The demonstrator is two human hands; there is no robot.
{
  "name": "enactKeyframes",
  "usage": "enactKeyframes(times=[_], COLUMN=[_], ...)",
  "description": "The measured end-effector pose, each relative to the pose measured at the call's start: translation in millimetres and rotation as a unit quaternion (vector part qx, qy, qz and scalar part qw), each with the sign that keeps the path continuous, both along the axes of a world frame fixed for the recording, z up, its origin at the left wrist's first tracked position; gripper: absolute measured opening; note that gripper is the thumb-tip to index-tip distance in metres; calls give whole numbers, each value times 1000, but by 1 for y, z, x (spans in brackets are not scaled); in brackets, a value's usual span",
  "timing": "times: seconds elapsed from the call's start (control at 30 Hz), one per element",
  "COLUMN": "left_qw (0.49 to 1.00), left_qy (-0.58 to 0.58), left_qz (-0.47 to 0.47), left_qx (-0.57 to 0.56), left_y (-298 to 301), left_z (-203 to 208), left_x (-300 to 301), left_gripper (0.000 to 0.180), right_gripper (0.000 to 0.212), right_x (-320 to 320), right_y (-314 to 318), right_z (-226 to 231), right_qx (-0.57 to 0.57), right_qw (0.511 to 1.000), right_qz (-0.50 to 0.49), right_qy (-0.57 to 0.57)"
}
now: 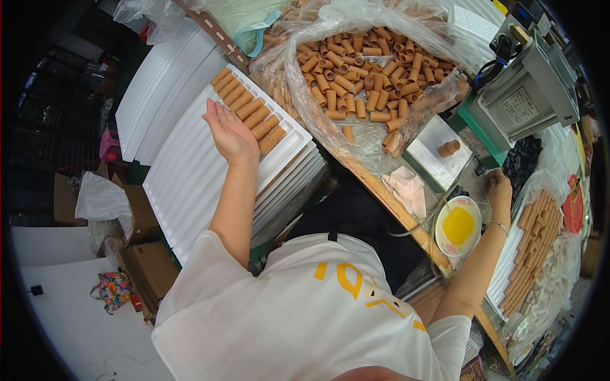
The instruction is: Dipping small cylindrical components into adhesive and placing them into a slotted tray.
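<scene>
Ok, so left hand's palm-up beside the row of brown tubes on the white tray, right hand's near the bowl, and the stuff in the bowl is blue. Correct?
One miss: the stuff in the bowl is yellow, not blue; see the head view. Left hand palm-up beside the row of brown tubes on the white tray, right hand near the bowl: fine.
</scene>
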State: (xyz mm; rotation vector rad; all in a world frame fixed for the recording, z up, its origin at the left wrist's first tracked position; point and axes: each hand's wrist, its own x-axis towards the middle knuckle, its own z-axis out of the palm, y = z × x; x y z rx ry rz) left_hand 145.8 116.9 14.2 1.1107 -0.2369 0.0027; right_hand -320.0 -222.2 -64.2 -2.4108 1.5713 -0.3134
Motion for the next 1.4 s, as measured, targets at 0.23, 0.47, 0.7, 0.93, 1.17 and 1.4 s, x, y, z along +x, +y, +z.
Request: enactKeyframes(times=[0.23, 0.47, 0.7, 0.93, 1.17, 1.4], left_qw=[1000, 999, 998, 999, 999, 944], left_qy=[-12, 11, -50, -30, 24, -225], left_qz=[-11, 36, -24, -6, 31, -4], left_qx=[-9, 15, -15, -9, -8, 239], left_y=[2, -2, -4, 12, -11, -23], left_z=[-12, 2, -8, 3, 0, 35], left_x=[8, -7, -42, -4, 66, 19], left_gripper=[71, 65, 61, 69, 76, 49], right_gripper=[14, 11, 12, 19, 17, 9], right_x=[1, -11, -18, -39, -30, -46], right_y=[19, 28, 39, 57, 79, 144], right_z=[14, 15, 23, 32, 47, 56], right_qx=[-5, 9, -33, -93, -85, -34], right_qw=[1000, 996, 987, 975, 935, 905], right_qz=[-5, -62, -110, -97, -96, -107], right_qy=[-2, -61, -116, -177, -329, -409])
